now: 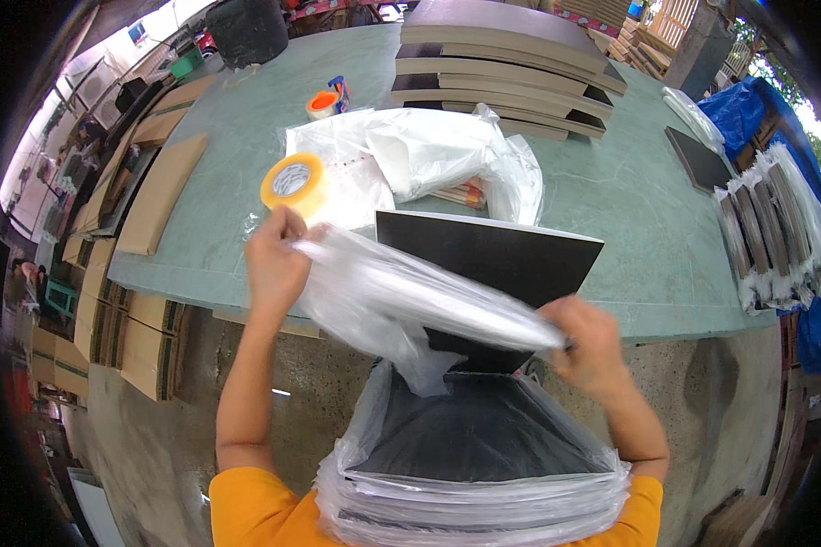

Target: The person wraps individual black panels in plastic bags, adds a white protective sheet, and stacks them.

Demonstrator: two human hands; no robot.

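1. Translucent thin plastic bag (406, 278) stretches between both hands, partly covering a flat black rectangular board (511, 255) at the near edge of the grey-green table (652, 246).
2. Left hand (278, 260): fingers pinched closed on one end of the bag.
3. Right hand (586, 339), blurred: fingers curled around the other end.
4. Round yellow tape roll (308, 193) lies just beyond the left hand.
5. Plastic-wrapped black boards (474, 433) are stacked before the orange shirt (255, 506).

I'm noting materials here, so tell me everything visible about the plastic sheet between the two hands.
The plastic sheet is thin, translucent and whitish, creased and blurred. Stretched between the left hand and right hand, it slants down rightward; loose folds hang below, partly hiding the black panel. Contact there is unclear.
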